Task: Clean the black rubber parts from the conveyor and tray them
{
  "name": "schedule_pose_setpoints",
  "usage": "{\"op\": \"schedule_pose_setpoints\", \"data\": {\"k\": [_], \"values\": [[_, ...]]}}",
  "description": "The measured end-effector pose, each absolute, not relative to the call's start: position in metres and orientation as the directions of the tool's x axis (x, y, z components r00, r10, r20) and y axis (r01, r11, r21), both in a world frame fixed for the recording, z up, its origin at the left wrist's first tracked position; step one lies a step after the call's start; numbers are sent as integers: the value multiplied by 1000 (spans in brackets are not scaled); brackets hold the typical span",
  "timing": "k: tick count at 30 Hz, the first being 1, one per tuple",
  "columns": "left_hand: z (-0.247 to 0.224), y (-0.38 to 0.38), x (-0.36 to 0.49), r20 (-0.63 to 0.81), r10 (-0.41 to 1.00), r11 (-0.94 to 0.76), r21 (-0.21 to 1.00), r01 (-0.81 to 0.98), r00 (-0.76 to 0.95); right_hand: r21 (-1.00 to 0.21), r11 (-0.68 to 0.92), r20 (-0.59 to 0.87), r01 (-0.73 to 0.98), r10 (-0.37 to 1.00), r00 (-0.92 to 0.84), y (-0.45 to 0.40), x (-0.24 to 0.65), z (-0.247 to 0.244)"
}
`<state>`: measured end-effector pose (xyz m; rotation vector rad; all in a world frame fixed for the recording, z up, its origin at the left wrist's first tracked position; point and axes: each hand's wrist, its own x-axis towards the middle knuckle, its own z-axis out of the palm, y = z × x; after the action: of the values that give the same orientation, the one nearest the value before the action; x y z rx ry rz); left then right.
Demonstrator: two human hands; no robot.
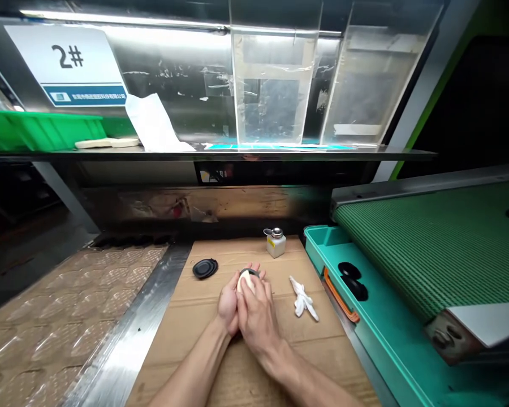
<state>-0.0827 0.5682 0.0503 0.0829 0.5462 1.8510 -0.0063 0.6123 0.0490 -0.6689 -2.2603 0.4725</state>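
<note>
Above the cardboard sheet (195, 333), my two hands meet. My left hand (228, 304) cradles a dark round part (251, 271) from below, and only its rim shows. Pressed against that part is a cream-coloured pad (246, 280), with the fingers of my right hand (258, 319) closed over it. Whether the pad is cloth or sponge I cannot tell. To the left lie several stacked black round parts (205, 268). A small square bottle (276, 244) with a metal top and raised lid stands behind my hands. On the right rests a crumpled white glove or cloth (302, 299).
A teal bin (390, 339) at the right holds black round parts (354, 281); a green conveyor belt (432, 243) overhangs it. Clear moulded trays (76, 316) lie on the left. Across the back runs a shelf (220, 151) carrying a green tray (42, 130).
</note>
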Motion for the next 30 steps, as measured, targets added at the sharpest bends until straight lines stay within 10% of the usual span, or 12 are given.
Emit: {"op": "schedule_pose_setpoints", "data": {"k": [21, 30], "values": [[52, 568, -94, -219, 916, -210, 450, -868, -336, -363, 879, 525, 310, 467, -711, 617, 4, 50], [48, 573, -100, -279, 859, -262, 483, -836, -430, -709, 672, 476, 212, 678, -560, 655, 18, 56]]}}
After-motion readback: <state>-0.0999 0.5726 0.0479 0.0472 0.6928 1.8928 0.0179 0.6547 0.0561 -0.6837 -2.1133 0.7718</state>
